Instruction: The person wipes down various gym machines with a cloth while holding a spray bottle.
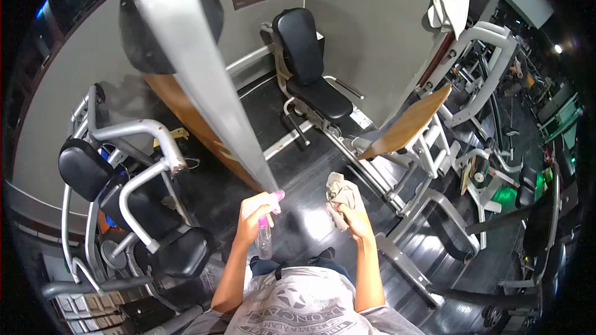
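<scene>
A clear spray bottle (265, 241) with a pink top hangs upright from my left hand (256, 209), whose fingers are wrapped round its neck and trigger. The pink nozzle shows just beyond my fingers. My right hand (355, 221) grips a crumpled beige cloth (343, 193), which bunches up above the fingers. Both hands are in front of my body, apart from each other. A thick silver machine post (214, 80) rises just beyond my left hand.
A black padded seat machine (318, 97) stands ahead by the wall. Other padded machines are at the left (186, 251) and right (453, 229). A wooden panel (410, 123) slants at the right. A white towel (451, 6) hangs at the upper right.
</scene>
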`<act>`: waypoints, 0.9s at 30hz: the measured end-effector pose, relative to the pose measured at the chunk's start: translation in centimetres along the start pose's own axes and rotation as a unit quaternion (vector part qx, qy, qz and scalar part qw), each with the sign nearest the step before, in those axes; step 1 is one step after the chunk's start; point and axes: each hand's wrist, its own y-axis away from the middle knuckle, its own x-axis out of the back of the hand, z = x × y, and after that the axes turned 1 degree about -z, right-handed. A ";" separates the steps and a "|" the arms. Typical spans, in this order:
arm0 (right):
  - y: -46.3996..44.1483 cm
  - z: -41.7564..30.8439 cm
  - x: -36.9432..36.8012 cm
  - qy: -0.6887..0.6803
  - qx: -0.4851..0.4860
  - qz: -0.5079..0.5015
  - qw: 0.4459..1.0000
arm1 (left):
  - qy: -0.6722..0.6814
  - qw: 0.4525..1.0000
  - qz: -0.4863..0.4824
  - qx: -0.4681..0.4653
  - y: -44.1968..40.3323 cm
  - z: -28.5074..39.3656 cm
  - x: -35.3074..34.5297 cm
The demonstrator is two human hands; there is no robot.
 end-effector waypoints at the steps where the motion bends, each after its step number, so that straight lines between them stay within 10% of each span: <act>1: -0.6 -0.3 1.7 0.015 0.008 -0.008 1.000 | -0.006 1.000 0.001 0.011 -0.2 -0.7 -1.0; 27: -17.8 -16.2 23.5 0.293 0.078 0.031 0.952 | 0.002 0.992 -0.068 0.109 -25.2 -8.9 -19.8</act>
